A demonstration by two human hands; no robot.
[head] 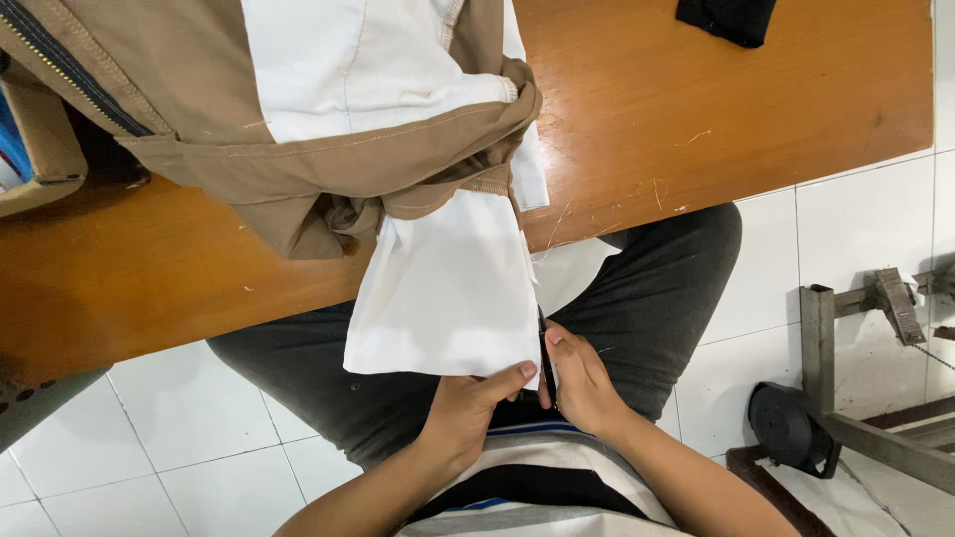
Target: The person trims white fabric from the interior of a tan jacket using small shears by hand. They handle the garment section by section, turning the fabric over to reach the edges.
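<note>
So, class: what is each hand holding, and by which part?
The left hand pinches the white pocket lining at its lower right corner. The right hand holds a thin dark tool against that edge; its kind cannot be told.

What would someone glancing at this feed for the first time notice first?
First the tan garment with its white lining, heaped on the orange-brown wooden table at upper left, one white pocket panel hanging over the table's near edge. Just below, at centre, the left hand pinches that panel's lower corner while the right hand holds a thin dark tool against its edge. A dark foot pedal sits on the white tiles at lower right.
</note>
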